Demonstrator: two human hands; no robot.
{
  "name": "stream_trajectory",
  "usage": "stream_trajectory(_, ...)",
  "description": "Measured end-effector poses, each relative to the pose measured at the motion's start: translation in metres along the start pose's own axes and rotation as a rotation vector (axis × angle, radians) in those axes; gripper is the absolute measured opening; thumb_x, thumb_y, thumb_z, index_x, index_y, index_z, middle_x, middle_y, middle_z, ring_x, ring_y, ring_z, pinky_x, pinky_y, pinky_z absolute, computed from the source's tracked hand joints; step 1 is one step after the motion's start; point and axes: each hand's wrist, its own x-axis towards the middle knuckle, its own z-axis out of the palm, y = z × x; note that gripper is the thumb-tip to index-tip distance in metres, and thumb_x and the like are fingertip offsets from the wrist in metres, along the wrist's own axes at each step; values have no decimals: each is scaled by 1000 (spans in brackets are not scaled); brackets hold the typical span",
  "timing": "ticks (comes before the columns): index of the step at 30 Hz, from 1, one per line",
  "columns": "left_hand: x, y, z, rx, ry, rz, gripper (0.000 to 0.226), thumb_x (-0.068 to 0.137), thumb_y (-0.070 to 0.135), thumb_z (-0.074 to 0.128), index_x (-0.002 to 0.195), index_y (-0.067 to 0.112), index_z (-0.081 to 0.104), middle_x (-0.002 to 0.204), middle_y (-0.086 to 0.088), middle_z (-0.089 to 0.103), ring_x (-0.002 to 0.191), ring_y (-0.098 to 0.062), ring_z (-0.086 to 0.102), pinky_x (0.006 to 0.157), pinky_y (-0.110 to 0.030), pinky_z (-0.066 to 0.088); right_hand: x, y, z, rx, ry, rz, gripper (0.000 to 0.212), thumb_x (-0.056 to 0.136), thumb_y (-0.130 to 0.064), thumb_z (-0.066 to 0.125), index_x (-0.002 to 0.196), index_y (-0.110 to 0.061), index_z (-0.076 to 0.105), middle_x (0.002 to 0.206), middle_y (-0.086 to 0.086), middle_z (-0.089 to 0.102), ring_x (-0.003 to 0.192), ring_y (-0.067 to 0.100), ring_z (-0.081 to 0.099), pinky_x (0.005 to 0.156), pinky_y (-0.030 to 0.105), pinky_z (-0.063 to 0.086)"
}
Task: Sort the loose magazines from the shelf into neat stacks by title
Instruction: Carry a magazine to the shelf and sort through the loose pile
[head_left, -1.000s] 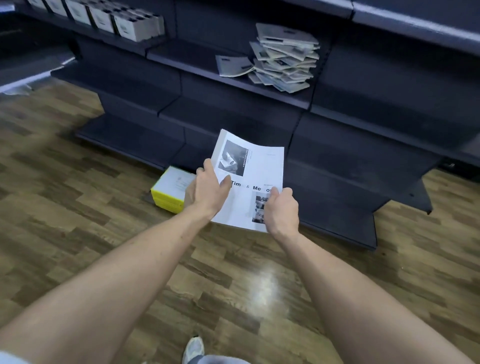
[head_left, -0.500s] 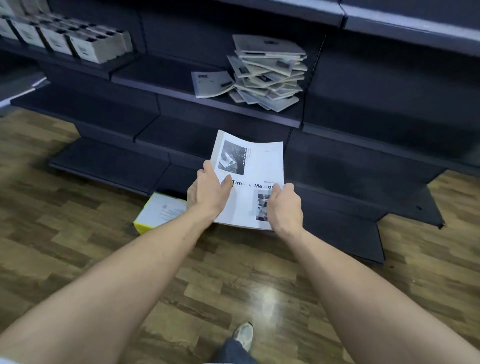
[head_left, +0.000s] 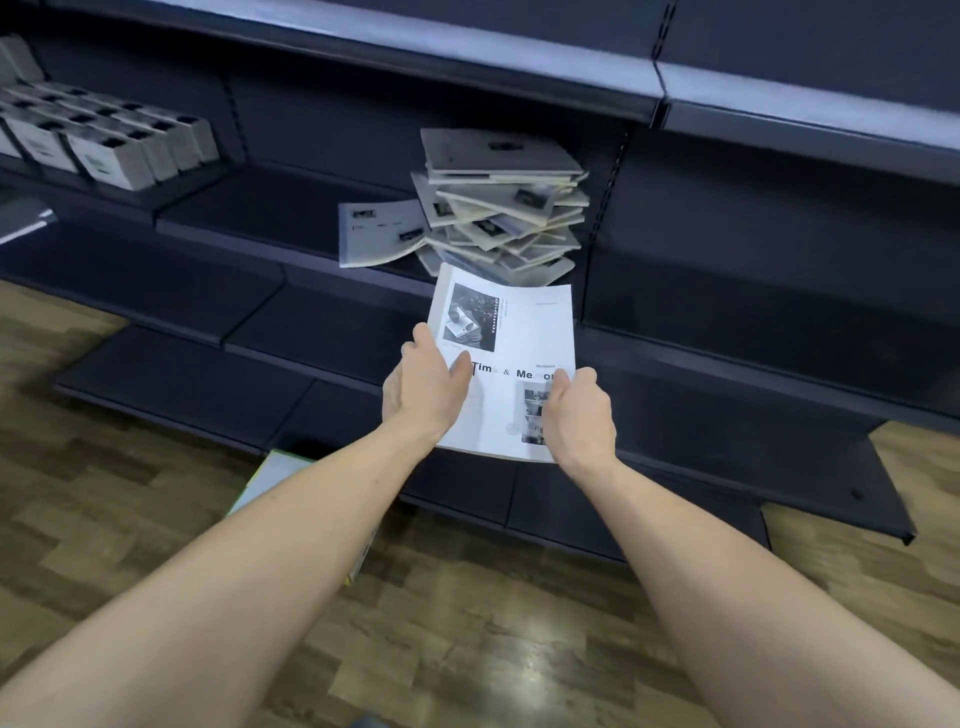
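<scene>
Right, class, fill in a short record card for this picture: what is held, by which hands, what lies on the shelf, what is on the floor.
held item: white magazine, cover facing up
left hand: grips the magazine's left edge, thumb on the cover
right hand: grips its lower right edge
shelf: messy pile of magazines, skewed at many angles
beside the pile: single magazine lying flat to its left
far left of shelf: row of grey boxes
floor: wood-pattern, with a yellow-edged box partly hidden by the left arm

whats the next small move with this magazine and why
Probably carry the magazine, which both hands hold, up to the single copy lying beside the messy pile: that copy's cover looks similar, though it is too blurred to be sure.
</scene>
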Motion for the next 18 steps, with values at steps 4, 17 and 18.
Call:
stream_trajectory(4,39,22,11,-17,-4,23,43,96,45,47,123,13,39,102,-6,55,77,-23,47,69,-33,34,45,-7,-2,2,25,1,33,107,-36,27,100,-7,42,81,2,52,71,24,52,62,36,36)
stream_trajectory(17,164,48,35,-61,-27,156,48,96,40,48,130,9,34,100,-8,61,75,-27,55,65,-33,37,150,-50,13,-29,127,39,31,107,-35,27,98,-9,41,76,-1,51,64,17,49,59,36,35)
stream_trajectory(18,167,46,38,-73,-36,161,48,96,40,48,130,10,33,96,-5,61,71,-25,52,64,-33,38,152,-49,15,-39,126,44,31,107,-34,27,97,-9,41,75,-1,51,62,15,48,57,36,33)
